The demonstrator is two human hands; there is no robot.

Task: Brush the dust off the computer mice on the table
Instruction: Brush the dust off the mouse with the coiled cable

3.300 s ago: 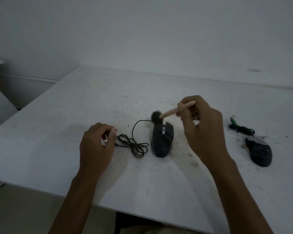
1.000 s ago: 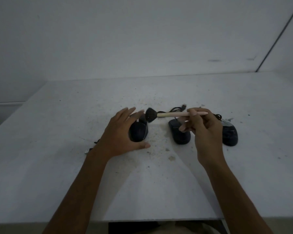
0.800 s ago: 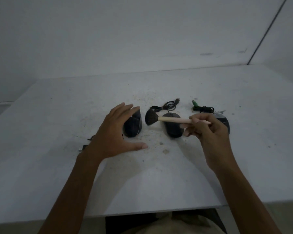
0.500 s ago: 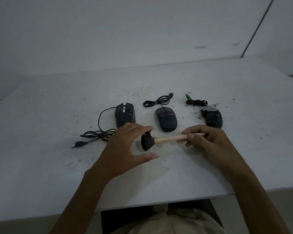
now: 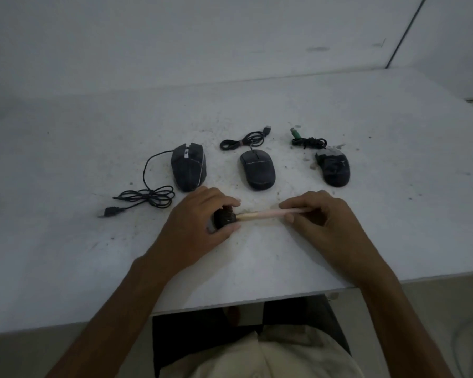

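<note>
Three dark wired mice lie in a row on the white table (image 5: pixel 66 255): an angular left mouse (image 5: pixel 189 166), an oval middle mouse (image 5: pixel 257 169) and a right mouse (image 5: pixel 333 167). Nearer to me, a brush (image 5: pixel 262 214) with a pale pink handle lies level across the table. My right hand (image 5: pixel 322 216) pinches the handle's right end. My left hand (image 5: pixel 200 222) curls its fingers and thumb round the dark bristle head. Both hands are in front of the mice and touch none of them.
The left mouse's cable (image 5: pixel 148 196) lies coiled to its left with a USB plug. Bundled cables (image 5: pixel 242 141) and a green-plugged cable (image 5: pixel 307 140) lie behind the other mice. Dust specks cover the table around them. The table's front edge is close to my lap.
My left hand left the left mouse, came back toward me and closed round the brush head. My right hand drew the brush back from the mice toward the table's front.
</note>
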